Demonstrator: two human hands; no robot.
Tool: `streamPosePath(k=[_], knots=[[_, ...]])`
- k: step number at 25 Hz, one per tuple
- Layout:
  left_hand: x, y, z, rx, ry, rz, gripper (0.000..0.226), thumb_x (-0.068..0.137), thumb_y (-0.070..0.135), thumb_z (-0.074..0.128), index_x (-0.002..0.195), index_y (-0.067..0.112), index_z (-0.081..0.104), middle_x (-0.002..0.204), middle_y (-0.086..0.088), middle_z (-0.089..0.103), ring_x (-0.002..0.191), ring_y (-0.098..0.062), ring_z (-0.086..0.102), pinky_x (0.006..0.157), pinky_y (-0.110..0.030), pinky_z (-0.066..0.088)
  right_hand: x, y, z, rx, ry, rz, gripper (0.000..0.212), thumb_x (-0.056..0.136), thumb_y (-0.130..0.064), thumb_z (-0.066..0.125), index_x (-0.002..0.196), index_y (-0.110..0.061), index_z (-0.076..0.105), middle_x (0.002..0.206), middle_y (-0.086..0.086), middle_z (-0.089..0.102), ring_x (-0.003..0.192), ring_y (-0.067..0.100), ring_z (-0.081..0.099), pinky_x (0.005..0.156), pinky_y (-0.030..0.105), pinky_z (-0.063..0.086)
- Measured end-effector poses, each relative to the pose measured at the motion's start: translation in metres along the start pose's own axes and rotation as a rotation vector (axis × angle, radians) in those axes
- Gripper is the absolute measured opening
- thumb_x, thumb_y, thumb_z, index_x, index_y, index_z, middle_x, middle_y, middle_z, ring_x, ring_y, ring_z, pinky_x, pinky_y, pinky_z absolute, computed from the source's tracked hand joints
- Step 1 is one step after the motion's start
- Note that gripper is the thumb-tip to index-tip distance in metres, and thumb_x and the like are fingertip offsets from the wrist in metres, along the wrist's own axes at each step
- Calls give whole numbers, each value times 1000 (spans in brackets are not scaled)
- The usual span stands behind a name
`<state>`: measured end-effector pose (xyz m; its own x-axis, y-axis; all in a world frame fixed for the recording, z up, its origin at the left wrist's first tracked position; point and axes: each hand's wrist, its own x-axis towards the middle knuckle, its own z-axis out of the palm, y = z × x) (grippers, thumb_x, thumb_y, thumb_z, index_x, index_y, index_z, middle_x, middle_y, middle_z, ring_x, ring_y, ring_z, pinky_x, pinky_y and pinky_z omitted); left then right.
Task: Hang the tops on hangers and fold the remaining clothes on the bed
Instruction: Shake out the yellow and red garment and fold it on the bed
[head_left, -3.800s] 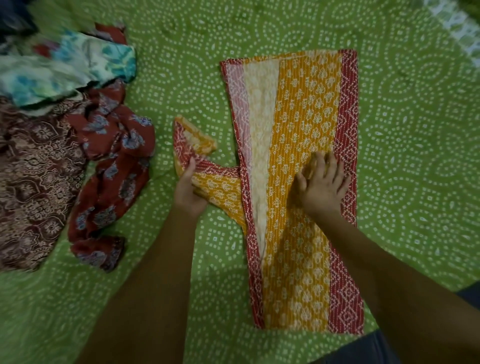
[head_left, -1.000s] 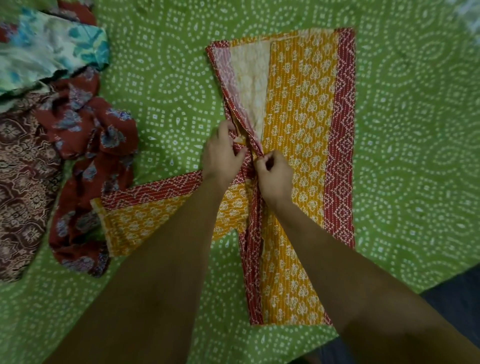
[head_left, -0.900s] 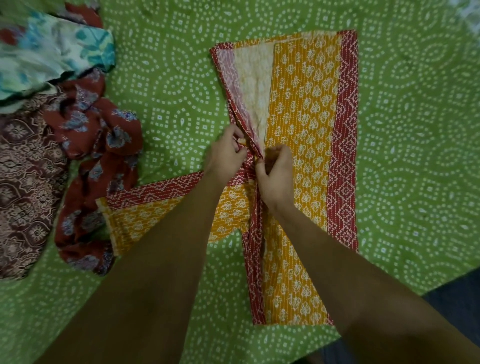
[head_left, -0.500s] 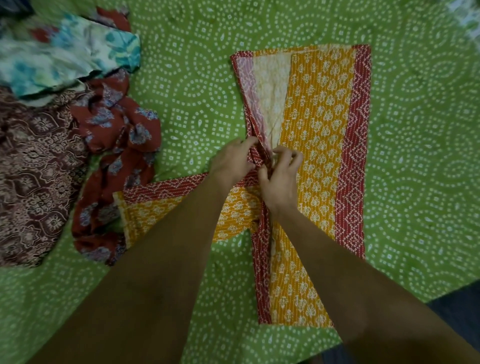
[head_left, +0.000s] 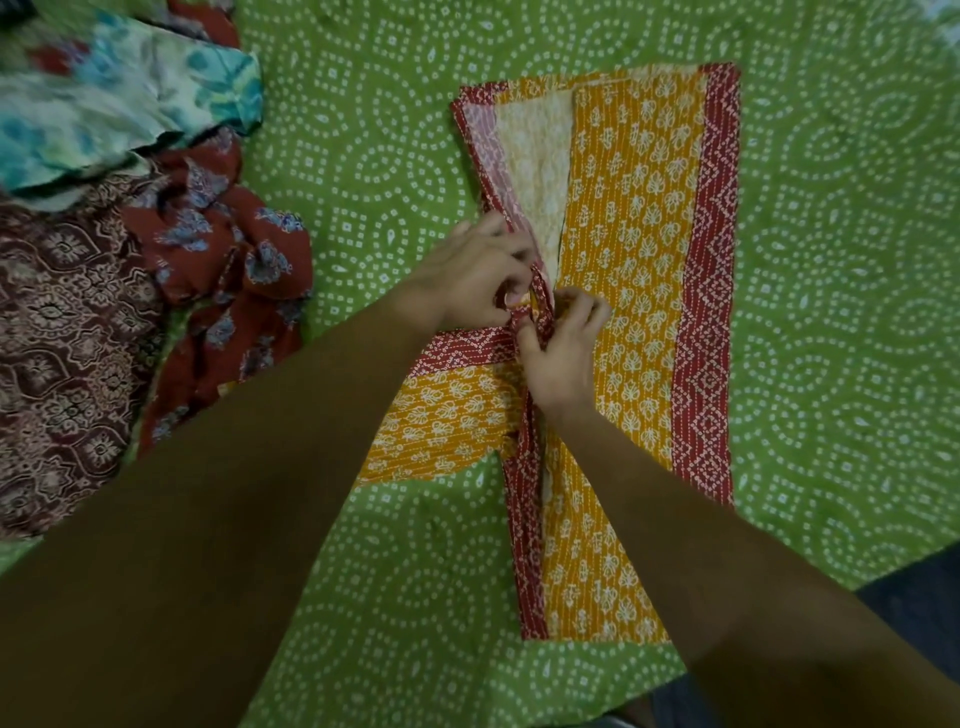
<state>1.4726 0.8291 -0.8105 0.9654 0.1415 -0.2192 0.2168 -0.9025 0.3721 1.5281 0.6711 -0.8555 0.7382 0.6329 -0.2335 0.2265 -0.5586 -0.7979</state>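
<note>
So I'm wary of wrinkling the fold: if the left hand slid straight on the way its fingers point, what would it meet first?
Probably the right hand, which is almost touching the left hand at the yellow garment's red edge.

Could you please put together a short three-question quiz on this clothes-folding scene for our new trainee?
1. True or false: both hands are pinching the red edge of the yellow garment.
2. Which side of the yellow garment is the pile of clothes on? A) the person's left B) the person's right
3. Fill in: the clothes lie on a ____ bedsheet with white dots.

Key:
1. True: the left hand and right hand meet at the red border, fingers curled on it.
2. A
3. green
</note>
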Motion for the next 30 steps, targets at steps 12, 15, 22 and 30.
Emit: streamPosePath(k=[12,15,22,30], knots=[[9,-6,13,-247,-2,-546,33,83,37,69,109,20,58,103,2,59,98,-18,55,89,-37,42,0,0,0,-61,-40,49,55,83,-11,68,126,-10,35,125,6,27,105,19,50,93,31,51],[24,6,20,-600,220,-922,28,94,41,55,97,14,55,85,0,57,76,-15,53,70,-30,42,13,-7,1,-169,-21,48,50,85,-20,65,125,-8,38,120,8,36,105,17,44,97,33,45],[65,16,2,-1051,468,-921,34,93,19,61,124,12,50,102,1,57,86,-10,55,58,-14,42,63,-27,-11,-228,41,80,10,92,-20,48,101,-15,46,95,-2,48,81,15,48,69,31,42],[72,-22,0,-918,513,-954,25,96,11,51,121,11,57,112,-3,64,76,-6,56,61,-19,46,114,-33,-32,46,-62,213,38,96,-19,55,129,-14,36,100,-4,56,70,4,56,56,18,46]])
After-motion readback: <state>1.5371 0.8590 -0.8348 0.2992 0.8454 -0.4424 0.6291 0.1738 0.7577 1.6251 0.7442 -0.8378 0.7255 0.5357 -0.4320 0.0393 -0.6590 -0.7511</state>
